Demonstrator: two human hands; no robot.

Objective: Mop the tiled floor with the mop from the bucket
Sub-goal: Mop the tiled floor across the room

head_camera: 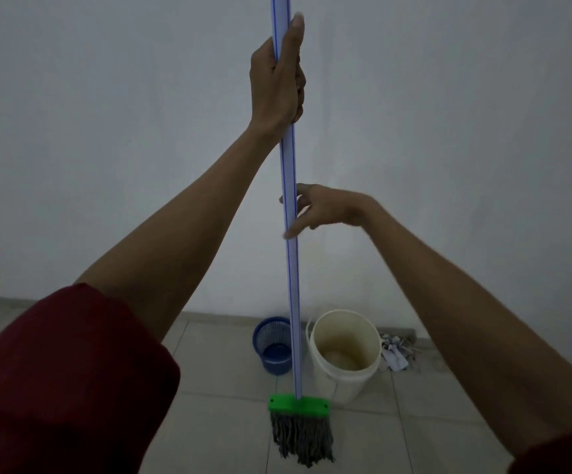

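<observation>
The mop hangs upright in front of me, its white handle with blue stripes [291, 268] running from the top edge down to a green head clamp [299, 404] with grey strands [301, 439] dangling over the tiled floor [223, 364]. My left hand [277, 80] grips the handle high up, thumb pointing up along it. Lower down, my right hand [325, 208] is beside the handle with fingers spread and loosely curved, fingertips at the handle, not closed round it. The cream bucket [344, 381] stands on the floor just behind the mop head.
A small blue mesh basket [272, 350] stands left of the bucket against the white wall [106, 148]. A crumpled pile of rags or paper [397, 352] lies to the bucket's right by the skirting. Open tiles spread to the left and in front.
</observation>
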